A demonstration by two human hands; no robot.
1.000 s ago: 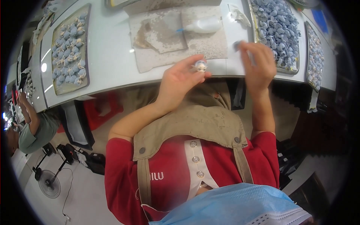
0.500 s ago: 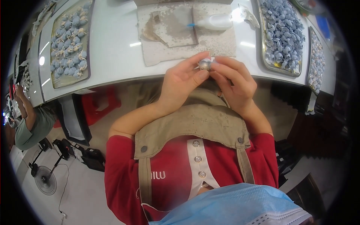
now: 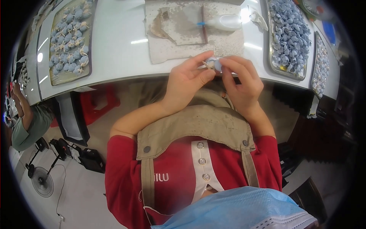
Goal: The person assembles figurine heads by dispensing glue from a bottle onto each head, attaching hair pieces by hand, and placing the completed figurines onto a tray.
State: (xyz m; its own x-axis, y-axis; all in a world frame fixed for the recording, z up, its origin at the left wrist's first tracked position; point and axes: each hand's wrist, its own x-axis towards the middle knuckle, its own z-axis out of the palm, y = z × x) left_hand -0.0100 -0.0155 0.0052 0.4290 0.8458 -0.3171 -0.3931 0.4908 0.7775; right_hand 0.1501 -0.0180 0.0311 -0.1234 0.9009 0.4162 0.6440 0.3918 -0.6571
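My left hand point(image 3: 185, 78) pinches a small cream-and-blue-grey rounded piece point(image 3: 210, 65) between thumb and forefinger, just off the table's near edge. Against its right side, the fingers of my right hand point(image 3: 244, 82) press a blue-grey cup-shaped shell point(image 3: 217, 65). The two parts touch or nearly touch; fingers hide much of both. Right of my hands, a metal tray point(image 3: 270, 51) is heaped with similar blue-grey shells. At the far left, another tray point(image 3: 78, 79) carries rows of blue-grey balls with cream parts.
Beyond my hands a stained pale sheet point(image 3: 158, 55) holds a flat board point(image 3: 185, 24) and a white squeeze bottle point(image 3: 227, 23) with a blue tip. A crumpled white cloth point(image 3: 259, 19) lies beside it. Another filled tray point(image 3: 320, 63) is far right. A co-worker point(image 3: 32, 128) sits at left.
The piece has been turned between my fingers; its cream part and a blue-grey shell on the right now show. My right fingertips have shifted slightly up. The view has shifted a little.
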